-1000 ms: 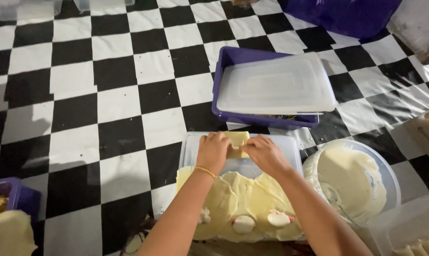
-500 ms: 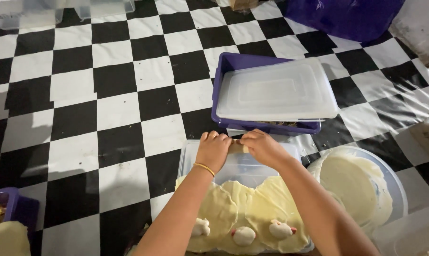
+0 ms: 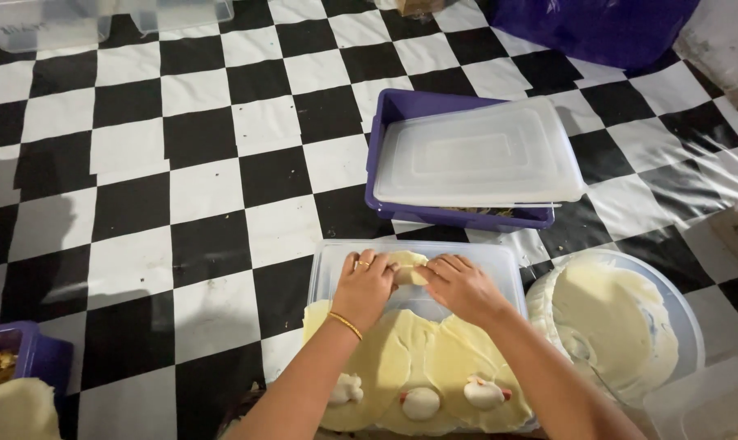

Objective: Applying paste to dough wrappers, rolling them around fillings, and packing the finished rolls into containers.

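- At the bottom centre of the frame, three small white dough shapes (image 3: 422,401) with reddish tips sit in a row on overlapping pale yellow dough sheets (image 3: 401,358).
- The sheets lie on the near part of a clear plastic lid (image 3: 499,265), which rests flat on the floor.
- Your left hand (image 3: 365,285) is just above the sheets, at lower centre. It wears a ring and a thin gold bracelet. Its fingers are curled and pressed onto the left end of a small dough roll (image 3: 408,269).
- Your right hand (image 3: 460,287) mirrors it from the right. Its fingertips pinch the right end of the same roll. Both hands touch the roll; neither is spread.
- The roll lies on the bare far part of the clear lid, between your two hands, just beyond the sheets.
- At lower right, just beside the lid, a round bowl (image 3: 688,326) holds a large mass of pale dough (image 3: 609,326).
- At the lower right corner, part of a clear container (image 3: 703,403) shows; its contents cannot be made out.
- At lower left, a purple tub (image 3: 39,354) holds brown filling, with pale dough (image 3: 14,411) below it.
- Above centre, a purple tray (image 3: 405,110) sits on the black-and-white checkered floor (image 3: 140,163), covered by a translucent lid (image 3: 475,155) laid slightly askew.
- At upper left, clear boxes (image 3: 75,20) stand at the frame edge.
- At upper right, a dark blue bag (image 3: 597,28) lies on the floor.
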